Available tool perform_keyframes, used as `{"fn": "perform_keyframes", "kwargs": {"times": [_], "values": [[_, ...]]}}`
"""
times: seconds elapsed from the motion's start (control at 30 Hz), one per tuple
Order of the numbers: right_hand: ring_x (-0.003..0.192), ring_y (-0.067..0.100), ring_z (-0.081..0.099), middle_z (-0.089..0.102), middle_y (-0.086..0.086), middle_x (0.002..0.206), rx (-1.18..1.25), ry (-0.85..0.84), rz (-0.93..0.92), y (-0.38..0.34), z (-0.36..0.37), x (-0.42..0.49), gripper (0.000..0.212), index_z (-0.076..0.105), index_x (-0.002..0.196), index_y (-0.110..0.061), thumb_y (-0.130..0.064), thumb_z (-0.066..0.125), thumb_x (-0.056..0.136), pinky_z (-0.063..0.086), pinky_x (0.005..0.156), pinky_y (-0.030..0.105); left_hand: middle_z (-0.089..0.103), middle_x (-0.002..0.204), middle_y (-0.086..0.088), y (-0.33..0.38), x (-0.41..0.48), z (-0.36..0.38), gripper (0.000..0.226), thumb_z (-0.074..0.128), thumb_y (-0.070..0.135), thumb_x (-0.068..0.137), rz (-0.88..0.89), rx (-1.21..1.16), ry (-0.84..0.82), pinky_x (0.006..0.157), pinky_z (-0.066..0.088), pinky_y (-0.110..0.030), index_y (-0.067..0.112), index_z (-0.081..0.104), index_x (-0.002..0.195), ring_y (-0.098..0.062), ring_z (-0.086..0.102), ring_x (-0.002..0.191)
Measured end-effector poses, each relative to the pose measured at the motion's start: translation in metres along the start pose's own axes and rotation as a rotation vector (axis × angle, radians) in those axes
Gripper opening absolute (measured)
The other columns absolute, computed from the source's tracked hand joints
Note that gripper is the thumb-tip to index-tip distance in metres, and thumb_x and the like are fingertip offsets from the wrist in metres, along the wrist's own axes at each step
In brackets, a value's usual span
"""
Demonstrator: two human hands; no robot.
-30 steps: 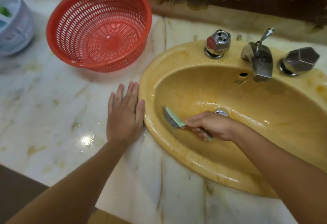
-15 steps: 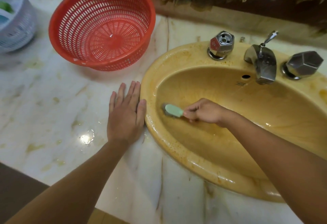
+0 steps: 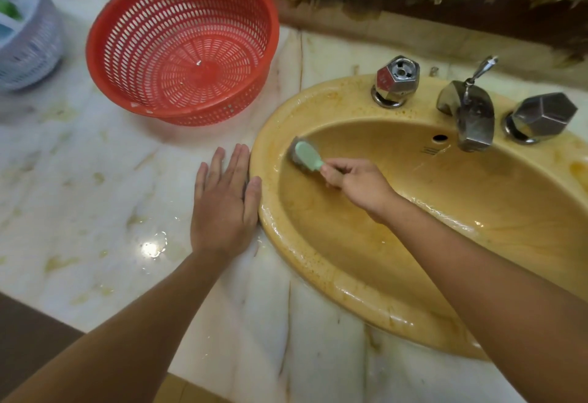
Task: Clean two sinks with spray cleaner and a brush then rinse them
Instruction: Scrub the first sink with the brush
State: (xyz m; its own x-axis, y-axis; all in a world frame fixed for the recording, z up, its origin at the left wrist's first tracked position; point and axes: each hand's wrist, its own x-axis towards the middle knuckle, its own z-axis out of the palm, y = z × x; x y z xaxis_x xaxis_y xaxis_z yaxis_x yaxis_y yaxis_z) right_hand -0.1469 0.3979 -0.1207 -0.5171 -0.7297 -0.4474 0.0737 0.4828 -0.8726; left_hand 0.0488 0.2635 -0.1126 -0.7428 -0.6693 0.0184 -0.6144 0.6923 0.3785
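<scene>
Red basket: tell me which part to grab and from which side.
Take the red basket by its thick rim, on the edge nearest the sink, coming from the right, thumb inside. The mouth is open and the rim is the one solid band above the slotted wall. The left hand, flat on the counter, lies closest.

A single wide-angle camera worn on the head looks forward and steeply down from above the near edge of the counter (image 3: 95, 180), close enough that both forearms enter from the bottom corners — the left hand (image 3: 222, 208) lands near the centre of the frame, the right hand (image 3: 359, 186) just right of it. The yellow sink (image 3: 356, 297) fills the right half and is cut by the right edge, the counter's back edge runs along the top, and a red basket (image 3: 181, 43) sits towards the back left.
</scene>
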Motion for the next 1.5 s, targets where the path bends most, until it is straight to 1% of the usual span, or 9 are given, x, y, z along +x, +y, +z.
{"fn": "perform_keyframes", "kwargs": {"times": [0.13, 0.27, 0.37, 0.5, 0.6, 0.73, 0.87, 1.0, 1.5], "values": [[0.071, 0.009, 0.052, 0.064, -0.001, 0.073, -0.08, -0.251, 0.057, 0.001, 0.0, -0.004, 0.015, 0.078, 0.104, -0.018, -0.017, 0.065, 0.097, 0.043, 0.071, 0.02, 0.029, 0.165, 0.003, 0.0, -0.001, -0.001, 0.059, 0.019, 0.044, 0.107, 0.0, -0.004, 0.008, 0.127, 0.002, -0.041, 0.018, 0.024, 0.16, -0.016, 0.01, 0.156], [0.07, 0.007, 0.05, 0.062, -0.003, 0.075, -0.084, 0.063, 0.013, 0.009, -0.005, 0.004, 0.015, 0.078, 0.102, -0.018, -0.022, 0.064, 0.097, 0.038, 0.069, 0.026, 0.027, 0.165, 0.004, 0.001, 0.0, -0.001, 0.06, 0.017, 0.045, 0.106, 0.0, 0.004, -0.001, 0.127, 0.002, -0.041, 0.02, 0.023, 0.161, -0.016, 0.008, 0.156], [0.063, 0.006, 0.051, 0.061, -0.002, 0.07, -0.148, -0.269, 0.112, 0.012, -0.007, 0.0, 0.017, 0.078, 0.105, -0.01, -0.018, 0.065, 0.097, 0.042, 0.068, 0.022, 0.026, 0.166, 0.005, 0.0, 0.0, 0.0, 0.061, 0.014, 0.047, 0.106, 0.001, 0.014, -0.002, 0.127, 0.001, -0.041, 0.023, 0.023, 0.161, -0.015, 0.007, 0.156], [0.069, 0.008, 0.049, 0.062, -0.004, 0.074, -0.123, 0.114, 0.022, 0.026, -0.011, 0.007, 0.016, 0.078, 0.097, -0.02, -0.025, 0.063, 0.097, 0.037, 0.066, 0.026, 0.026, 0.166, 0.005, 0.0, 0.0, 0.0, 0.061, 0.014, 0.047, 0.106, 0.001, 0.019, -0.003, 0.127, 0.002, -0.041, 0.023, 0.023, 0.161, -0.015, 0.008, 0.156], [0.066, 0.006, 0.051, 0.066, 0.001, 0.072, -0.357, -0.16, 0.01, 0.027, -0.01, 0.005, 0.018, 0.078, 0.094, -0.014, -0.026, 0.065, 0.096, 0.039, 0.066, 0.027, 0.027, 0.166, 0.005, 0.0, 0.0, 0.0, 0.061, 0.014, 0.047, 0.106, 0.001, 0.025, -0.001, 0.127, 0.002, -0.041, 0.023, 0.023, 0.161, -0.015, 0.008, 0.156], [0.073, 0.014, 0.062, 0.074, 0.0, 0.079, -0.231, 0.206, -0.263, 0.012, -0.012, 0.014, 0.019, 0.077, 0.108, -0.024, -0.029, 0.064, 0.096, 0.045, 0.07, 0.029, 0.026, 0.165, 0.005, 0.001, 0.0, 0.0, 0.061, 0.014, 0.047, 0.106, 0.0, 0.024, -0.002, 0.127, 0.002, -0.041, 0.023, 0.023, 0.161, -0.016, 0.009, 0.156], [0.076, 0.024, 0.06, 0.068, 0.003, 0.074, -0.72, 0.106, -0.245, 0.026, -0.017, 0.012, 0.021, 0.076, 0.11, -0.028, -0.032, 0.059, 0.097, 0.037, 0.064, 0.03, 0.026, 0.166, 0.005, 0.0, 0.0, 0.0, 0.061, 0.013, 0.048, 0.106, 0.002, 0.017, -0.006, 0.127, 0.003, -0.043, 0.023, 0.022, 0.161, -0.015, 0.008, 0.156], [0.073, 0.023, 0.06, 0.07, 0.004, 0.082, -0.665, 0.42, -0.49, 0.028, -0.026, 0.014, 0.025, 0.073, 0.114, -0.02, -0.03, 0.056, 0.098, 0.043, 0.065, 0.033, 0.026, 0.166, 0.005, -0.001, 0.001, 0.001, 0.062, 0.012, 0.048, 0.105, 0.003, 0.027, -0.007, 0.127, 0.003, -0.043, 0.023, 0.023, 0.161, -0.017, 0.009, 0.156], [0.076, 0.029, 0.063, 0.07, 0.007, 0.088, -0.957, 0.353, -0.473, 0.021, -0.035, 0.016, 0.029, 0.069, 0.116, -0.014, -0.033, 0.053, 0.101, 0.047, 0.06, 0.036, 0.026, 0.166, 0.005, -0.001, 0.001, 0.0, 0.062, 0.012, 0.049, 0.105, 0.002, 0.023, -0.006, 0.127, 0.002, -0.041, 0.024, 0.022, 0.161, -0.016, 0.009, 0.156]]}}
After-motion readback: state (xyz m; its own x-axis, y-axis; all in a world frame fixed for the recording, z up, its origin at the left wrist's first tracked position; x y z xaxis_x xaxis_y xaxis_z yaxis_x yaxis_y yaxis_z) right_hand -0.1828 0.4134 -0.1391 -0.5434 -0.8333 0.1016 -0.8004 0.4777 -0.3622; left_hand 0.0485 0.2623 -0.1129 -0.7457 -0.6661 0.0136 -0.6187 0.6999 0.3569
